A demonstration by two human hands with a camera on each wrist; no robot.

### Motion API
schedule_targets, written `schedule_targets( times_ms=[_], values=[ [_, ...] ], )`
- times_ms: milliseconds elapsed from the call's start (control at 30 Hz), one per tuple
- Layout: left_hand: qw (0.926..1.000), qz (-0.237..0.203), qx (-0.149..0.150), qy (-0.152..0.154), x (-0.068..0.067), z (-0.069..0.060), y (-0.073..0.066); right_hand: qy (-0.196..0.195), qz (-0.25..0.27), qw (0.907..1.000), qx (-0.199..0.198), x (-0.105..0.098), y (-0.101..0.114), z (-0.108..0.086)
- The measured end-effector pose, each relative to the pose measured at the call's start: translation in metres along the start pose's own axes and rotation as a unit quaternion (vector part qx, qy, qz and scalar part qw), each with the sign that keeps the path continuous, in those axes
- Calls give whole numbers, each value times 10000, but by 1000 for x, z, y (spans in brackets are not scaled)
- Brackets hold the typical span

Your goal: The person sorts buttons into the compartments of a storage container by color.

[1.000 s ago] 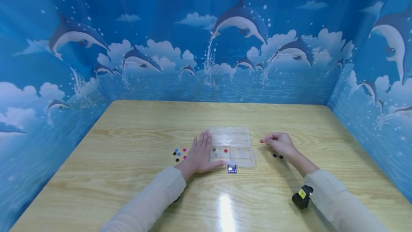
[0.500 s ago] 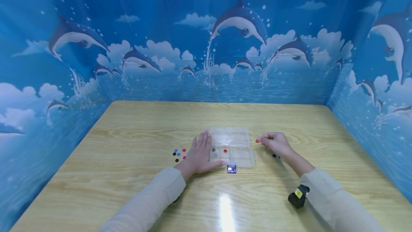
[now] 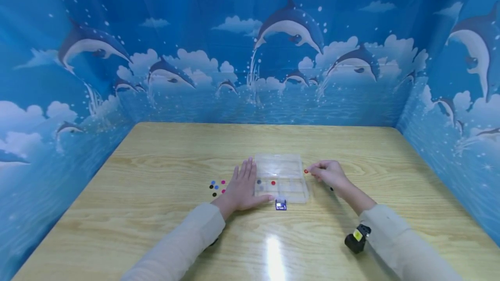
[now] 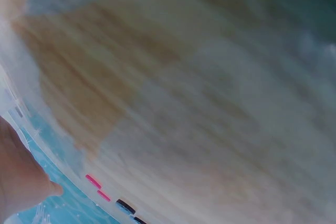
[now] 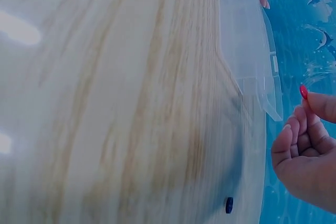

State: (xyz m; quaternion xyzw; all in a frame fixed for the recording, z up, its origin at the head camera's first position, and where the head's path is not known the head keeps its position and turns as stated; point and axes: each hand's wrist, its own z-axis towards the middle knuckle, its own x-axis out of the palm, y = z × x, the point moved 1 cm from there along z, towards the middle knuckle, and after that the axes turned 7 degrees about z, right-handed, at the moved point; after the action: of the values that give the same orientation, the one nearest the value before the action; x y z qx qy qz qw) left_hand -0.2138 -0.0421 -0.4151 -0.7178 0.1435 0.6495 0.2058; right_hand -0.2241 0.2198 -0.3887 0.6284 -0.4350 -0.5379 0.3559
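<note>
My right hand (image 3: 331, 174) pinches a small red button (image 3: 306, 171) between thumb and fingertips, at the right edge of an open clear plastic box (image 3: 294, 191). The right wrist view shows that red button (image 5: 303, 92) held up beside the box, apart from it. Straight-fingered, my left hand (image 3: 243, 189) lies against the box's left side, its thumb along the front edge. Inside the divided half are a dark button (image 3: 259, 181) and another red button (image 3: 273, 183), in separate places. The lid half (image 3: 278, 165) lies folded back, away from me.
Left of my left hand lie several pink, blue and black buttons (image 3: 214, 194). A dark button (image 5: 229, 205) sits on the table under my right hand. A small blue-purple piece (image 3: 281, 204) is at the box's front. Printed dolphin curtains surround the wooden table (image 3: 164, 229).
My right hand has moved left with the red button, from the table beyond the box to the box's right edge. The left hand has stayed in place.
</note>
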Motion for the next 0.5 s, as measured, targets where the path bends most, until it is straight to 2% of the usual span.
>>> schedule_targets(
  times_ms=[500],
  values=[
    [10000,73,13,-54,3,1,1,177,196,9996,-50,14,7,2]
  ],
)
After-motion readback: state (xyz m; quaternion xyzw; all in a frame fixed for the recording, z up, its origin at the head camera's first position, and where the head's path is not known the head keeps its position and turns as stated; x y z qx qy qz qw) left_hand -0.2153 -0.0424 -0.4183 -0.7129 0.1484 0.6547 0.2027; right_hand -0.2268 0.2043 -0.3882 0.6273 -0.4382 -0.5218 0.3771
